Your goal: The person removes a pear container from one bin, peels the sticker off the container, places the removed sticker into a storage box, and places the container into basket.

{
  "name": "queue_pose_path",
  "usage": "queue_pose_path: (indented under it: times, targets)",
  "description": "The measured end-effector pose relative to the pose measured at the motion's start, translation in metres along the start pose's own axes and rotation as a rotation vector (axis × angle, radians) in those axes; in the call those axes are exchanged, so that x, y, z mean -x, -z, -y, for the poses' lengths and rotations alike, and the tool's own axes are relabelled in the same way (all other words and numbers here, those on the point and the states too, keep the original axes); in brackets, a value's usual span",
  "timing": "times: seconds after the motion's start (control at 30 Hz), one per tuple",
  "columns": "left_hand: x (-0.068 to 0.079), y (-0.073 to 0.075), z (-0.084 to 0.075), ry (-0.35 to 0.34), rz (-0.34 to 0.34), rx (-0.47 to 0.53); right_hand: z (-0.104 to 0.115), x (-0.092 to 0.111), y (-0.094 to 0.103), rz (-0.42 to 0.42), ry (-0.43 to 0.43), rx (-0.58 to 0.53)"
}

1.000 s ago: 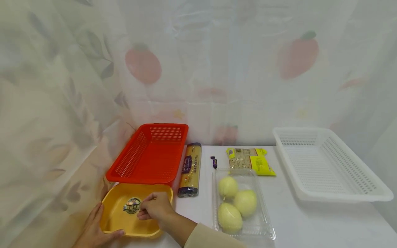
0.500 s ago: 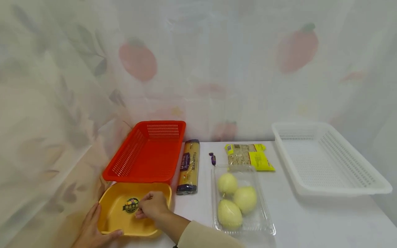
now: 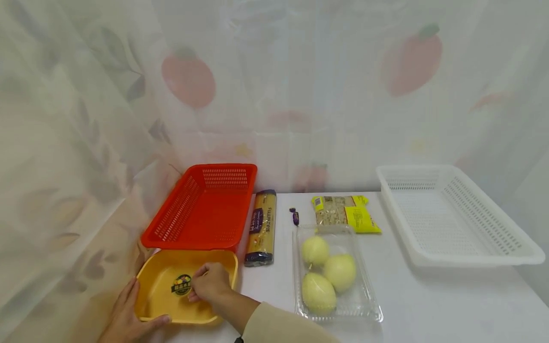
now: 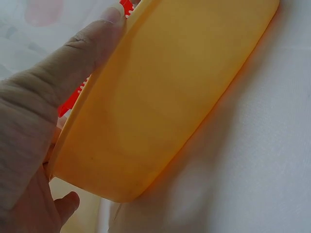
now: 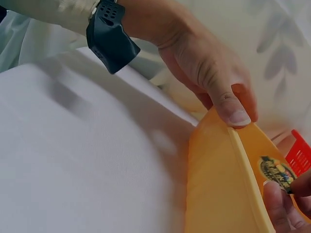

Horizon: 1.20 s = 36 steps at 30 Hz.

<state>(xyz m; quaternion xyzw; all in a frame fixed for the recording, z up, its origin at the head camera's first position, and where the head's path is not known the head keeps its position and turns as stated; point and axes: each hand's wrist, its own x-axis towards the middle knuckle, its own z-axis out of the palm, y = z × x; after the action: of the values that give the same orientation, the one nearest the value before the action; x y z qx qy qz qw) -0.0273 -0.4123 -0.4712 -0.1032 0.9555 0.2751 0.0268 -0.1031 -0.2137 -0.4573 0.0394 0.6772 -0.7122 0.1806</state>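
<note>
A yellow plastic basin point(image 3: 158, 305) stands at the front left, with a round dark fruit sticker point(image 3: 182, 285) on its inner bottom. My left hand point(image 3: 130, 314) grips the basin's near left corner, thumb along the front rim and fingers on the left side. Inside the basin, the curled fingers of my right hand point(image 3: 212, 283) are at the sticker's right edge. The right wrist view shows the thumb and a finger pinching the edge of the sticker point(image 5: 274, 168); the rest of that hand is cut off there. The basin's outer wall point(image 4: 160, 87) fills much of the left wrist view.
Behind the basin sits a red basket point(image 3: 210, 214). To the right lie a spaghetti pack point(image 3: 262, 224), a purple-wrapped candy point(image 3: 295, 217), a yellow-ended bag point(image 3: 362, 219) and a clear box point(image 3: 364, 295) with yellow-green fruits point(image 3: 340, 271). A white basket point(image 3: 437, 228) stands far right.
The view has tilted slightly, so everything sits a little higher in the frame. Both hands keep their places at the basin, the right one still at the sticker.
</note>
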Motion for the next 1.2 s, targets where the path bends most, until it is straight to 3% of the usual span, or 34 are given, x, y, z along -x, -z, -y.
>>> queue_pose_path:
  times: [0.2,0.4,0.57,0.83,1.2]
  targets:
    - [0.0,-0.002,-0.001,-0.044,-0.049,-0.006,0.0,-0.002,0.001,0.018,0.007,0.038]
    - [0.001,-0.007,0.002,-0.121,-0.13,0.014,-0.002,-0.003,0.005,0.041,0.032,0.178]
    - [0.002,-0.006,-0.001,-0.088,-0.096,0.012,-0.006,-0.003,0.008,0.057,0.084,0.291]
    - [0.0,-0.001,-0.005,-0.012,-0.027,0.019,-0.004,0.001,0.006,0.033,0.098,0.49]
    - [0.0,0.003,-0.005,0.039,0.02,0.002,-0.003,0.004,0.006,0.053,0.13,0.604]
